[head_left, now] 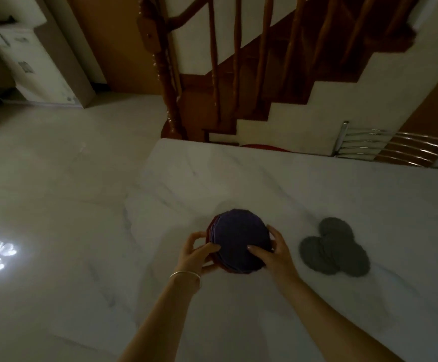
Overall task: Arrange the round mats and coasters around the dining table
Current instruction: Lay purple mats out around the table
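Observation:
A stack of round mats, purple on top with dark red ones beneath, rests on the white marble dining table near its left edge. My left hand grips the stack's left rim, with a silver bangle on that wrist. On the stack's right rim sits my right hand, thumb lying over the top mat. Several small grey round coasters lie overlapped in a cluster on the table, just right of my right hand and apart from it.
A metal-backed chair stands at the table's far right edge. Beyond the far edge rise a wooden staircase and banister. Pale tiled floor lies to the left, with a white cabinet at the back left.

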{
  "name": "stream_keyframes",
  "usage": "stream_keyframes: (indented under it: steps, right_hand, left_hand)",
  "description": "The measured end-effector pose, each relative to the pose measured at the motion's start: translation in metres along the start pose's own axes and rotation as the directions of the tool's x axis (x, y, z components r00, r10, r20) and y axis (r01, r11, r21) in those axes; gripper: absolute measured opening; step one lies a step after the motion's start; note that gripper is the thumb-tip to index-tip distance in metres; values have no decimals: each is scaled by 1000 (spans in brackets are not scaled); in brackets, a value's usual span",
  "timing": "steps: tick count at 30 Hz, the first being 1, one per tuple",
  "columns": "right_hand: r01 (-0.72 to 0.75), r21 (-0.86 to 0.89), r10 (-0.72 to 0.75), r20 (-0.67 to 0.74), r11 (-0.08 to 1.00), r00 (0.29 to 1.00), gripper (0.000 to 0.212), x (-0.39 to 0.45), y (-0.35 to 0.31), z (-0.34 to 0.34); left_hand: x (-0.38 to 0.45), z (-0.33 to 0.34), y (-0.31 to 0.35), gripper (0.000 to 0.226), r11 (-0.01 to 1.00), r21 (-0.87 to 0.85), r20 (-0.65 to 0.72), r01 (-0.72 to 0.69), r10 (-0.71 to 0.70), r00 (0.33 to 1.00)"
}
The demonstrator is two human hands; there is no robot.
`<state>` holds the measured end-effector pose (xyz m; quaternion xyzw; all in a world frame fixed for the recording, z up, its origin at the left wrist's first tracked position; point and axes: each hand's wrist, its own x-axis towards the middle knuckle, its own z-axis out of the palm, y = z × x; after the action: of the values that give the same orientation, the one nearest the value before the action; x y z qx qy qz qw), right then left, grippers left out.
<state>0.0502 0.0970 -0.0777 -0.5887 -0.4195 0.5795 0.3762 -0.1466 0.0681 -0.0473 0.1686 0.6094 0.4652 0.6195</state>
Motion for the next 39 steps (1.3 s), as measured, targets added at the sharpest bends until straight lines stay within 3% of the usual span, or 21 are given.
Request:
stream_keyframes:
  steps: [4, 10, 18, 23, 30, 39]
  right_hand:
    - [63, 25, -58, -168, 998, 984, 71, -11, -37, -67]
    - [119, -53, -130, -446, 992, 885, 72, -55, -77, -199]
    - [140, -65, -149, -628, 988, 764, 76, -118, -76, -334]
    - [157, -75, -169, -647, 985, 744, 77, -150, -59, -417]
    - [193, -42, -182, -570, 980, 801, 75, -171, -33, -528]
    - [187, -86, -205, -490, 979, 847, 76, -158, -30, -591]
  left_hand:
    - [7, 70, 15, 30, 998, 53, 172, 21, -30, 985]
    - [-11, 217, 11, 37, 989, 143, 435, 30, -90, 896]
    - [-60, 359, -29, 40, 957, 290, 569, -15, -159, 807]
    - [-97, 431, -70, 39, 946, 324, 594, -34, -175, 785]
    - [-149, 515, -136, 40, 950, 311, 505, -41, -128, 853]
    - [-180, 559, -162, 47, 974, 216, 413, -72, -25, 911]
